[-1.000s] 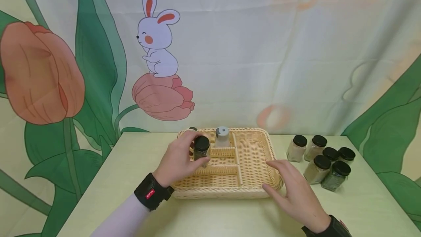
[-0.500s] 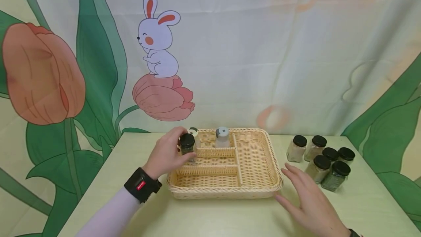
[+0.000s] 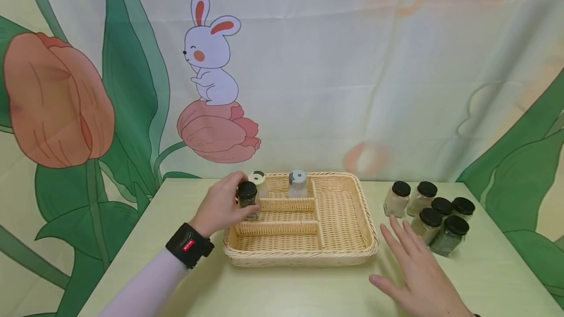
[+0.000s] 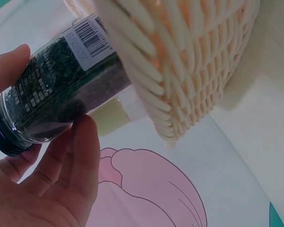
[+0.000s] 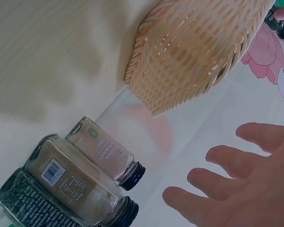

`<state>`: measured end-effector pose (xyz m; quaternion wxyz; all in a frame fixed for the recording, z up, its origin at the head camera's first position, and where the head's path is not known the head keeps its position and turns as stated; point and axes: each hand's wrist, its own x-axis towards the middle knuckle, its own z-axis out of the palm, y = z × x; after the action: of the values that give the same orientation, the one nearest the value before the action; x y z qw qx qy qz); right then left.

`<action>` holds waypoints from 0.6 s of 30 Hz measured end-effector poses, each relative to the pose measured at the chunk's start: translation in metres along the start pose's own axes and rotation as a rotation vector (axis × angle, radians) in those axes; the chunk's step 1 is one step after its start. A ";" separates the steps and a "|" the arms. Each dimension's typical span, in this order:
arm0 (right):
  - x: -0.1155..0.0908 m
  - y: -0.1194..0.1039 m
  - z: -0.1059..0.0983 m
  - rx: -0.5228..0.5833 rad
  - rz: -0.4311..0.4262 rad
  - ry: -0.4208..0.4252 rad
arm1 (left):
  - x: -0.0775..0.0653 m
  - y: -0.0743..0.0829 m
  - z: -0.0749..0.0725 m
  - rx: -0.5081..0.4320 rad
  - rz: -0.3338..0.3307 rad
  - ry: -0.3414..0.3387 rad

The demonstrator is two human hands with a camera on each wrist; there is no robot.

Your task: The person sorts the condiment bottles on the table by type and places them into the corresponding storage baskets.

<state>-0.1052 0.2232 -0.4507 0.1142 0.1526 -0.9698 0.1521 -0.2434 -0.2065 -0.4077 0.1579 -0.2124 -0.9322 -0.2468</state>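
Note:
My left hand (image 3: pixel 222 204) grips a glass spice jar (image 3: pixel 247 194) with a black lid, at the left side of the wicker basket (image 3: pixel 304 259). In the left wrist view, dark green flakes and a barcode label show on this spice jar (image 4: pixel 61 80), and its lower end is hidden behind the basket's wall (image 4: pixel 180 71). Spread fingers mark my right hand (image 3: pixel 416 270), which holds nothing. It hovers in front of a group of black-lidded spice jars (image 3: pixel 447 238) on the right. The right wrist view shows several of them, with brown, pale and dark green contents, beside that hand (image 5: pixel 246 175).
Dividers split the basket into several compartments. A shaker with a grey-white top (image 3: pixel 297 183) stands in the back one, and a shaker with a pale yellow top (image 3: pixel 257 180) is at its left. Behind the table (image 3: pixel 282 290) hangs a printed cloth (image 3: pixel 308 87).
The left hand has carried its spice jar leftward and slightly down, uncovering the yellow-topped shaker. My right hand has moved right, away from the basket, and its fingers have spread.

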 end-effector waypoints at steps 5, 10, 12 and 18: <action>-0.001 0.000 0.001 -0.001 0.000 -0.015 | 0.000 -0.002 0.002 0.004 -0.020 -0.039; -0.001 -0.002 0.000 0.022 0.017 -0.032 | 0.000 -0.004 0.005 0.033 -0.035 -0.077; -0.001 -0.002 0.000 0.023 0.020 -0.035 | 0.000 -0.006 0.008 0.054 -0.032 -0.086; -0.001 -0.002 0.002 0.025 0.021 -0.033 | 0.000 -0.008 0.014 0.098 -0.032 -0.110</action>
<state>-0.1036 0.2214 -0.4524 0.0948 0.1463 -0.9711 0.1628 -0.2496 -0.2051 -0.4221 0.1128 -0.2025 -0.9538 -0.1914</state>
